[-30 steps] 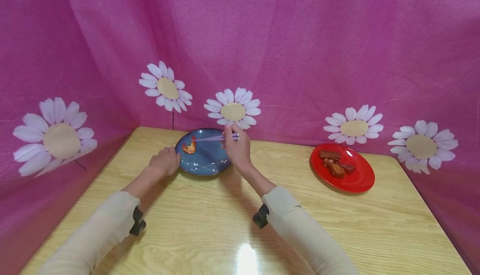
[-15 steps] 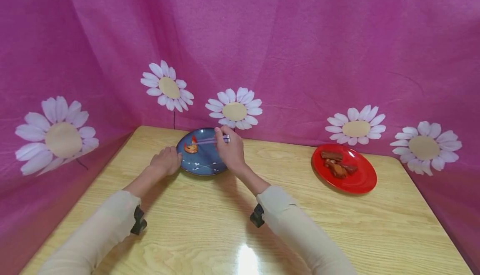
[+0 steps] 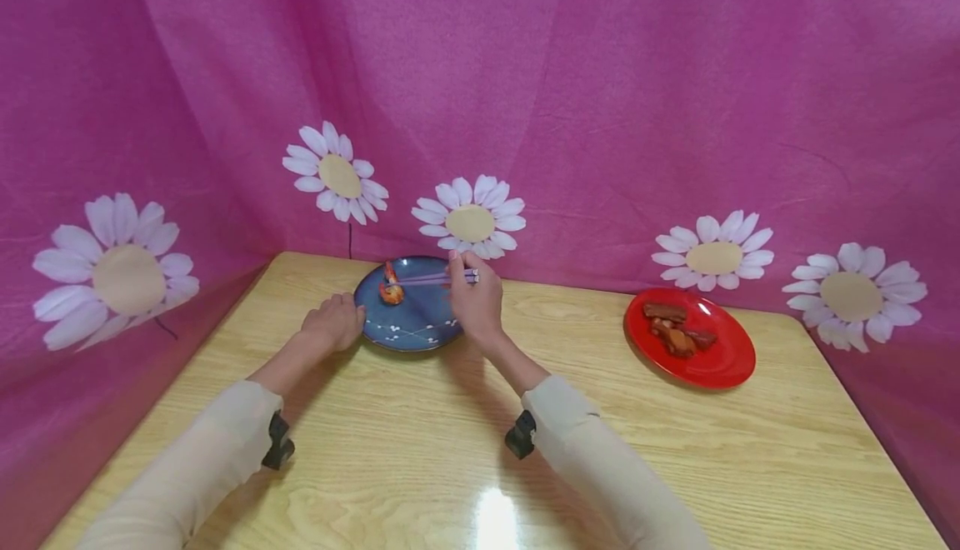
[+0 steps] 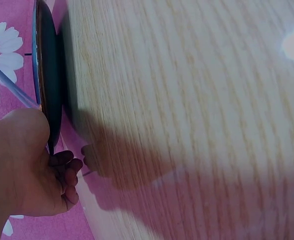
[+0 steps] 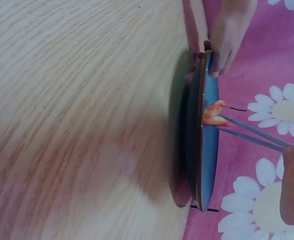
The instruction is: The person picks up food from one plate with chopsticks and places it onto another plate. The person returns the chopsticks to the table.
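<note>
A blue plate (image 3: 420,308) with a white blossom pattern sits at the back left of the table. On its left part is an orange-red shrimp (image 3: 391,290), which the tips of a pair of purple chopsticks (image 3: 423,279) touch. My right hand (image 3: 476,296) holds the chopsticks from the right, above the plate. In the right wrist view the two chopstick tips (image 5: 226,122) stand apart at the shrimp. My left hand (image 3: 335,322) grips the plate's left rim, its thumb (image 4: 29,125) over the edge and its fingers (image 4: 69,175) curled below.
At the right of the table stands a red plate (image 3: 723,358) with several brown pieces of food (image 3: 675,333). A pink curtain (image 3: 600,100) with daisy prints closes off the back and sides of the wooden table (image 3: 405,450).
The right hand went a little left and then back right with the chopsticks. The shrimp has turned and shifted slightly right on the plate. The left hand has stayed on the rim.
</note>
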`<state>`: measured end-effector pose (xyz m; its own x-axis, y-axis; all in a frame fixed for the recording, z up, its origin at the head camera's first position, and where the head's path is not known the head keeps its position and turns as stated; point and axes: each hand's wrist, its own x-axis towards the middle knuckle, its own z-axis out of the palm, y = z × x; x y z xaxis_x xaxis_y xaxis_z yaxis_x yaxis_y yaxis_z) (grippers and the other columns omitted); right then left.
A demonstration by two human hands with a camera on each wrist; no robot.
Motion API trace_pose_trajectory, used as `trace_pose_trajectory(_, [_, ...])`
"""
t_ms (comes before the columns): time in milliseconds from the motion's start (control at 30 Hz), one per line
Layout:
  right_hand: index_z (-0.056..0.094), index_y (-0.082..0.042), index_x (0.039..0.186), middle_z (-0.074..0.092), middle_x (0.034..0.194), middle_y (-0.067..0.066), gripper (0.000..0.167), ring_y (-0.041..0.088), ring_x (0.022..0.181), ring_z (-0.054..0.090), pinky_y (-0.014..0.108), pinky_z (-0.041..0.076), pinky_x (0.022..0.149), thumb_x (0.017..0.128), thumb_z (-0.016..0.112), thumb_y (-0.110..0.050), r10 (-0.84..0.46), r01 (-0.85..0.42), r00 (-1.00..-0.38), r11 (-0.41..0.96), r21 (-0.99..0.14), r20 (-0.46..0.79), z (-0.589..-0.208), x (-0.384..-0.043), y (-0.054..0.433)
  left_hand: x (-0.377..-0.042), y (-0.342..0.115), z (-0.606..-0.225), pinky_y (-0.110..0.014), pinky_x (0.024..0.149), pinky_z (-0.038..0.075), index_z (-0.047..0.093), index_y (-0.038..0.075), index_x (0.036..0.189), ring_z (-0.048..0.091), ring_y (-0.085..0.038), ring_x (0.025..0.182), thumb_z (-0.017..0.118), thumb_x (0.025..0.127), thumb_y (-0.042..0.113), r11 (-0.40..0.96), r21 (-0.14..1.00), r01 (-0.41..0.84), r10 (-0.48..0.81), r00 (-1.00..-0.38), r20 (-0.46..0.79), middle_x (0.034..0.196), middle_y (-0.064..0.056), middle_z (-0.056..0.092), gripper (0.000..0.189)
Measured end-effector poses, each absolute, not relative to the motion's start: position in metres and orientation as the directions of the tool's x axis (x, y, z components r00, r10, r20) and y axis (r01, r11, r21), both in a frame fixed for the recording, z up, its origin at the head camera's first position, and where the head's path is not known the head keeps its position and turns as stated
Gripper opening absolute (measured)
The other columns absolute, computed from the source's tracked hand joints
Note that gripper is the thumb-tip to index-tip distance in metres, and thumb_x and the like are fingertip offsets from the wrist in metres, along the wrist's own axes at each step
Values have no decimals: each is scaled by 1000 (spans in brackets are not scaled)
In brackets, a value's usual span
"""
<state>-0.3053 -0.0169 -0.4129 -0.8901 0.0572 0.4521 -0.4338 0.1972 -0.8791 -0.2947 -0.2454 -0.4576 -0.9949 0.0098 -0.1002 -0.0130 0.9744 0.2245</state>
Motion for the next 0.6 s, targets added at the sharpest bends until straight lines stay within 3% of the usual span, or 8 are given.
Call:
trace_pose_trajectory(367, [65,1,84,64,75,14,32,33,73,72,31,57,54,104,56,-22,96,-420,-896,135,-898,433,-406,-305,4,-295,-246,-458,-59,93,44,45,-19,123,52,-48,115,33,106,24,976,216,-10,10,-996,-92,115,-33,52,47])
trace_pose_trajectory(600, [65,3,84,65,74,11,31,25,63,70,28,55,51,103,57,-20,120,-420,-890,165,-892,441,-407,-305,7,-295,-246,-460,-60,93,44,44,-20,124,51,-48,115,31,107,24,978,208,-7,12,-996,-93,116,-33,52,48])
